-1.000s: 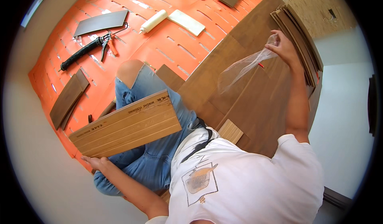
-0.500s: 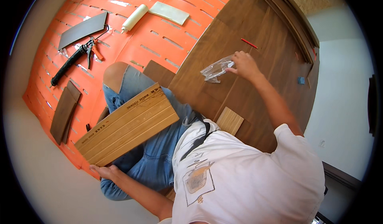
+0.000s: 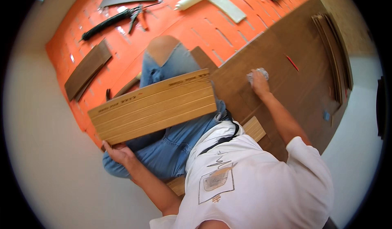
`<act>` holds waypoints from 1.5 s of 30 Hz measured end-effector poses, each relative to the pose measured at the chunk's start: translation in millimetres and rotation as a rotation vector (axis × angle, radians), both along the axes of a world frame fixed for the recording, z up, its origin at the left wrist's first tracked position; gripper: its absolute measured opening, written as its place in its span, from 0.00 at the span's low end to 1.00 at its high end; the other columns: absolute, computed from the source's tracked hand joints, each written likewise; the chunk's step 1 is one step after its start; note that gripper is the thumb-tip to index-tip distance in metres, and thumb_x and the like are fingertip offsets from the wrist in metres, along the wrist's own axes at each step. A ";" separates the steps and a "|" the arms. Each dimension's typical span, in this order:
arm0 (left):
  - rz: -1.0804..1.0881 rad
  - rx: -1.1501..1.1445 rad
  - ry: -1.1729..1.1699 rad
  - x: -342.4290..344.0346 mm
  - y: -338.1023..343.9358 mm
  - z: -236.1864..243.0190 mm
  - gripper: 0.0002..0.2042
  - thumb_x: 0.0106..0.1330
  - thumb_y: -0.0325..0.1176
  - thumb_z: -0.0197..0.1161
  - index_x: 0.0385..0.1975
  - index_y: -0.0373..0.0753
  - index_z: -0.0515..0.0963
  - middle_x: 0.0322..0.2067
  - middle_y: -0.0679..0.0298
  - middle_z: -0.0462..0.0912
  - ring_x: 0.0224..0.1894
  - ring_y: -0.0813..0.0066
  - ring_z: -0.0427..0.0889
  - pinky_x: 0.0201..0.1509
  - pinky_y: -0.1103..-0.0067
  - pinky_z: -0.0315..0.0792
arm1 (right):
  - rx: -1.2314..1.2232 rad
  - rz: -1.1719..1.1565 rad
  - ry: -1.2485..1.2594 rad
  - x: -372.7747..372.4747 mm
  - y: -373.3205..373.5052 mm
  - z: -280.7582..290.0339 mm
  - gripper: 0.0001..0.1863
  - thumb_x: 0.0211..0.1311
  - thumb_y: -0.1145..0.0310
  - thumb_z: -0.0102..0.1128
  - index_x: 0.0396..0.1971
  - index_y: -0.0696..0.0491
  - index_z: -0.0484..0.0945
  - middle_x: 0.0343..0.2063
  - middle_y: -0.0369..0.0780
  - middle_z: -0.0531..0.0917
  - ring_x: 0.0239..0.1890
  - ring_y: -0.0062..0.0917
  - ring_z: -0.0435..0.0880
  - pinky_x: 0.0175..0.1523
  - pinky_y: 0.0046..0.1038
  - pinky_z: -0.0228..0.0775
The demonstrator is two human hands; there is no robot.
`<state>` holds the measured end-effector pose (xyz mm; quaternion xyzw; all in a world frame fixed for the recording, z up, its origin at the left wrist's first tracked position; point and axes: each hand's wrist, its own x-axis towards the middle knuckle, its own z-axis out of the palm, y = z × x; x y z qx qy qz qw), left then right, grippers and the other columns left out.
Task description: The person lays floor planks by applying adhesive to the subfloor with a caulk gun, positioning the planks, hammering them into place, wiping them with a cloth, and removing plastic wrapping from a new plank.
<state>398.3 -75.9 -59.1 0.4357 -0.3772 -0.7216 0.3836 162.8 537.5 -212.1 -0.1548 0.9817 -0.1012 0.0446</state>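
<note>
A wooden floor plank (image 3: 155,104) lies tilted across my bent legs, its pale grooved underside facing up. At its lower left corner, my left hand (image 3: 119,153) is closed on the edge; some of the fingers are hidden under the board. My right hand (image 3: 260,84) is closed around a crumpled clear plastic wrapper (image 3: 263,73) on the dark laid floor (image 3: 281,102). Most of the wrapper is tucked in the fingers. A red pencil (image 3: 292,63) lies to the right of that hand.
On the orange slotted underlay (image 3: 196,31) are a caulking gun (image 3: 110,23), a white tube (image 3: 191,0), a pale flat packet (image 3: 227,7) and loose plank pieces (image 3: 87,68). Stacked planks (image 3: 332,53) stand along the right side. A small blue block (image 3: 326,115) is near the wall.
My right hand has gathered the spread-out plastic wrapper into a crumpled bunch against the floor. The view has turned and shifted; my left hand stays at the plank's corner.
</note>
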 end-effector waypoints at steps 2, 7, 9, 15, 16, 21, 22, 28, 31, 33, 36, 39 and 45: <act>-0.062 -0.047 0.002 14.7 1.7 5.1 0.17 0.79 0.46 0.52 0.53 0.39 0.77 0.45 0.65 0.85 0.43 0.75 0.83 0.44 0.76 0.80 | -0.014 0.006 0.031 -10.9 0.9 8.5 0.28 0.63 0.75 0.52 0.65 0.59 0.67 0.48 0.55 0.79 0.51 0.51 0.78 0.60 0.46 0.70; 0.034 -0.173 -0.111 10.8 40.0 53.3 0.13 0.79 0.43 0.53 0.46 0.39 0.77 0.35 0.68 0.82 0.34 0.80 0.81 0.33 0.81 0.77 | -0.092 -0.103 -0.122 -5.7 -14.1 79.6 0.39 0.64 0.79 0.53 0.76 0.55 0.53 0.48 0.57 0.79 0.54 0.53 0.77 0.55 0.47 0.72; 0.010 -0.198 -0.147 16.7 46.0 62.8 0.12 0.79 0.42 0.53 0.44 0.39 0.76 0.34 0.68 0.81 0.33 0.81 0.80 0.33 0.82 0.76 | -0.123 -0.089 -0.106 -3.6 0.9 82.3 0.43 0.62 0.80 0.55 0.77 0.53 0.50 0.51 0.59 0.79 0.55 0.53 0.78 0.56 0.45 0.72; -0.142 -0.286 -0.138 74.3 40.5 44.7 0.07 0.77 0.34 0.57 0.44 0.37 0.74 0.32 0.70 0.78 0.31 0.84 0.77 0.33 0.83 0.75 | -0.497 -0.345 -0.406 5.7 6.7 49.3 0.41 0.59 0.84 0.55 0.74 0.56 0.55 0.54 0.54 0.80 0.55 0.45 0.82 0.58 0.37 0.75; -0.180 -0.256 -0.131 71.4 43.7 48.9 0.07 0.76 0.32 0.57 0.46 0.36 0.74 0.33 0.69 0.79 0.32 0.84 0.78 0.34 0.83 0.75 | -0.349 -0.306 -0.412 0.0 38.8 22.7 0.35 0.59 0.82 0.56 0.69 0.56 0.64 0.54 0.53 0.81 0.56 0.46 0.81 0.58 0.39 0.75; -0.273 -0.330 -0.224 91.4 57.2 59.0 0.17 0.73 0.27 0.55 0.60 0.31 0.70 0.41 0.63 0.83 0.35 0.81 0.80 0.35 0.82 0.76 | 0.442 0.040 -0.122 11.9 11.6 30.6 0.12 0.57 0.74 0.59 0.38 0.50 0.89 0.42 0.45 0.85 0.55 0.50 0.77 0.62 0.46 0.70; -0.277 -0.352 -0.254 94.1 60.4 57.4 0.20 0.73 0.27 0.55 0.63 0.31 0.68 0.42 0.61 0.84 0.34 0.80 0.81 0.36 0.81 0.77 | 0.474 0.094 -0.158 10.3 8.1 30.3 0.13 0.58 0.72 0.59 0.41 0.50 0.88 0.42 0.46 0.85 0.55 0.49 0.76 0.62 0.46 0.70; -0.245 -0.078 -0.143 86.2 72.8 75.9 0.27 0.74 0.29 0.54 0.72 0.31 0.61 0.42 0.54 0.86 0.25 0.77 0.83 0.28 0.82 0.78 | -0.102 -0.143 -0.362 -6.9 4.8 9.6 0.26 0.61 0.67 0.61 0.60 0.55 0.75 0.54 0.48 0.77 0.55 0.40 0.78 0.60 0.43 0.72; -0.205 -0.002 -0.150 80.8 66.0 75.6 0.26 0.75 0.30 0.54 0.71 0.32 0.63 0.40 0.54 0.87 0.24 0.77 0.83 0.22 0.82 0.77 | -0.875 -0.698 -0.837 -26.8 -13.9 52.4 0.24 0.69 0.62 0.60 0.61 0.55 0.73 0.55 0.41 0.75 0.51 0.31 0.81 0.52 0.33 0.77; -0.194 0.043 -0.151 75.2 58.8 74.6 0.25 0.75 0.31 0.54 0.70 0.32 0.66 0.39 0.54 0.87 0.23 0.76 0.83 0.18 0.81 0.77 | -0.661 -0.723 -0.890 -45.2 -5.4 60.9 0.21 0.71 0.62 0.58 0.60 0.54 0.74 0.51 0.41 0.78 0.47 0.30 0.82 0.50 0.31 0.77; -0.216 0.083 -0.148 65.7 45.1 79.4 0.23 0.75 0.31 0.53 0.68 0.32 0.68 0.37 0.54 0.87 0.19 0.75 0.82 0.16 0.80 0.77 | 0.109 -0.236 -0.541 -68.9 -27.0 90.6 0.18 0.71 0.65 0.57 0.57 0.55 0.77 0.42 0.41 0.85 0.43 0.28 0.85 0.48 0.31 0.77; -0.243 0.111 -0.174 52.7 34.8 87.8 0.24 0.74 0.35 0.53 0.67 0.31 0.68 0.30 0.57 0.86 0.14 0.75 0.79 0.15 0.80 0.77 | 0.003 -0.053 -0.223 -78.0 -84.1 142.1 0.21 0.68 0.70 0.61 0.60 0.55 0.76 0.46 0.41 0.86 0.47 0.30 0.85 0.52 0.33 0.77; -0.284 0.121 -0.242 25.6 14.2 81.5 0.26 0.77 0.45 0.53 0.64 0.30 0.71 0.24 0.58 0.83 0.13 0.74 0.79 0.13 0.81 0.74 | -0.549 0.473 -0.277 -40.5 -202.1 201.9 0.37 0.59 0.72 0.72 0.69 0.53 0.69 0.67 0.46 0.73 0.66 0.34 0.75 0.69 0.35 0.67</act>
